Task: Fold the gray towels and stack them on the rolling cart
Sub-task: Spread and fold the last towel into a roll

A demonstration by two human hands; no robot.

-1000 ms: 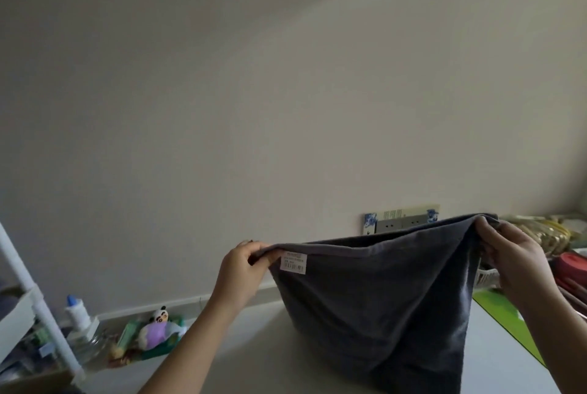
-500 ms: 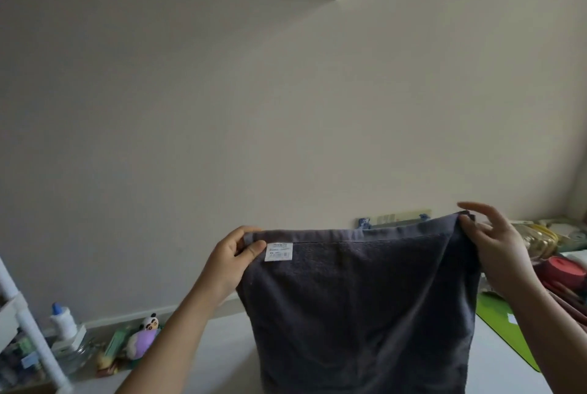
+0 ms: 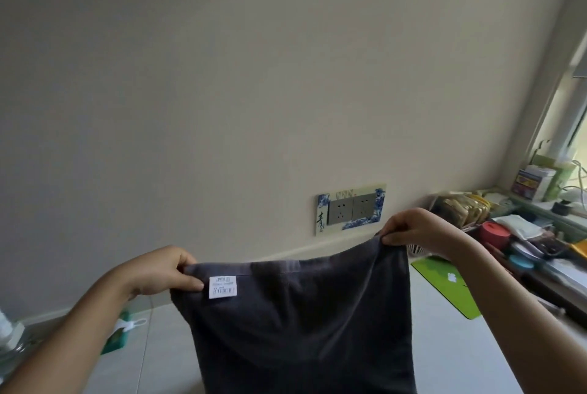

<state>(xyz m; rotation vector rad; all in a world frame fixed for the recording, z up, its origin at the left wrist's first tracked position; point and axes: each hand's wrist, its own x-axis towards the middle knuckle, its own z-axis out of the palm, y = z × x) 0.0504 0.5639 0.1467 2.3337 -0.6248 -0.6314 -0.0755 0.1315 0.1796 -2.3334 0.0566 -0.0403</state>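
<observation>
A dark gray towel (image 3: pixel 301 323) hangs in front of me, held up by its top edge above a white table (image 3: pixel 444 346). My left hand (image 3: pixel 162 273) pinches the top left corner, just beside a small white label (image 3: pixel 223 287). The top right corner, a little higher, is pinched by my right hand (image 3: pixel 419 228). The towel's top edge sags slightly between the two hands and its lower part runs out of view at the bottom. The rolling cart is not in view.
A wall socket plate (image 3: pixel 351 209) with blue trim sits on the wall behind the towel. A green mat (image 3: pixel 444 285) lies on the table at right. Cluttered shelves with a red container (image 3: pixel 494 233) and packets stand at far right. A green packet (image 3: pixel 116 339) lies at left.
The view has swung to the right and the hands have dropped lower in it. My right hand's fingers, spread half a second ago, now pinch the corner. The towel stays stretched between both hands.
</observation>
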